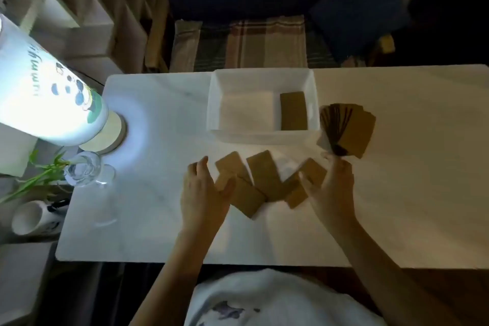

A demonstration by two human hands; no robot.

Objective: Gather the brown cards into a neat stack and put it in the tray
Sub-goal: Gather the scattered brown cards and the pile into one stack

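Several brown cards (pixel 262 177) lie scattered and overlapping on the white table, in front of the white tray (pixel 219 103). A neat brown stack (pixel 293 111) lies inside the tray at its right end. Right of the tray, more brown cards are spread in a fan (pixel 349 130). My left hand (pixel 203 193) is at the left end of the scatter, with thumb and fingers pinching the edge of a brown card (pixel 223 182). At the right end is my right hand (pixel 333 188), fingers apart. Its thumb touches a card (pixel 313 172) and its fingertips sit just below the fan's narrow end.
A lit white lamp (pixel 53 103) with a panda print leans over the table's left corner. A glass vase (pixel 84 169) with green leaves and a white mug (pixel 34 219) stand by the left edge. A dark chair with a blue cushion (pixel 354 10) is beyond the far edge.
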